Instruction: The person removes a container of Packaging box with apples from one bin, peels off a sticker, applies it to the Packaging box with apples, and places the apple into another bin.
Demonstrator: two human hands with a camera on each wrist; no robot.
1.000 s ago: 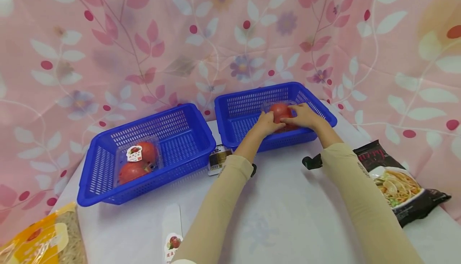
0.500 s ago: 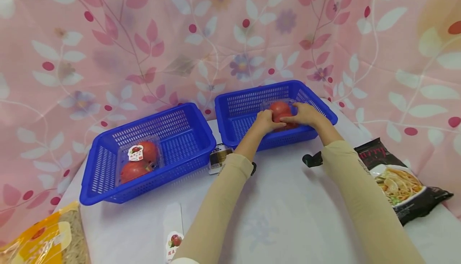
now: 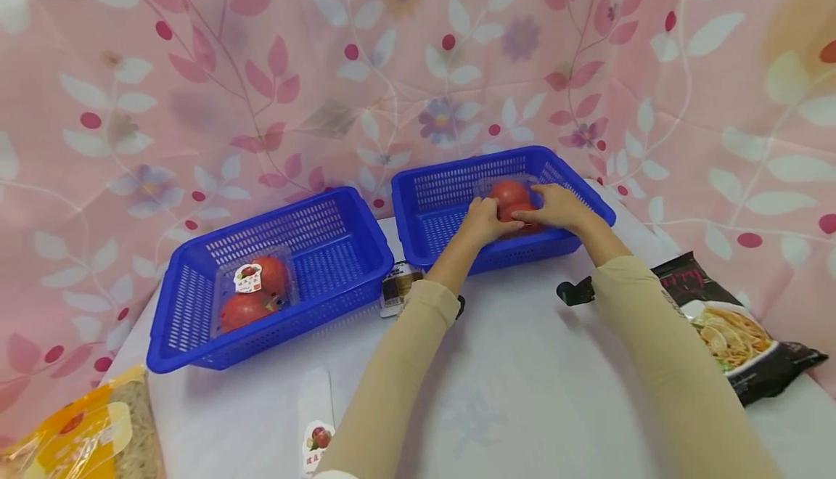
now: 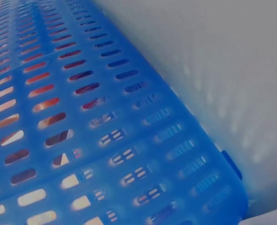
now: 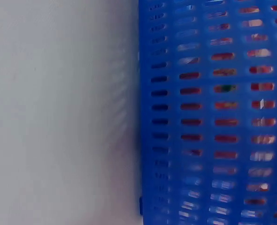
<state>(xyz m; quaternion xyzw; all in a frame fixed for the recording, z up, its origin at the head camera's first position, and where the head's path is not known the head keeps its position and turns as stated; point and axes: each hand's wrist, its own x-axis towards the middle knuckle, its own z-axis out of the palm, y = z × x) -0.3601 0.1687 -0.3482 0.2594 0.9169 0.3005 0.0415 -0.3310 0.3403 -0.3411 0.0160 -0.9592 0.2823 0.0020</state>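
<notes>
In the head view, a clear plastic box [image 3: 483, 186] with two red round fruits [image 3: 510, 192] lies at the right end of the right blue basket [image 3: 431, 174]. My left hand [image 3: 483, 223] grips the near left side of this boxed fruit, thumb pointing right across its front. From the right, my right hand [image 3: 555, 209] holds it, thumb on the nearer fruit and fingers along the box's right side. Both wrist views look at the basket's slotted wall [image 4: 129, 154], and red shows through the slots of the wall [image 5: 213, 117]. Neither hand appears there.
A second blue basket [image 3: 326, 254] at left holds another clear box of red fruit [image 3: 244, 312] with a sticker. A small card pack [image 3: 397, 287] sits between the baskets. Around are a white labelled strip [image 3: 316, 399], a yellow bag [image 3: 91, 428] and a black noodle packet [image 3: 731, 326].
The right hand's fingers have slid from the top of the far fruit to the box's right side, uncovering more of the fruit. The left hand stays almost in place.
</notes>
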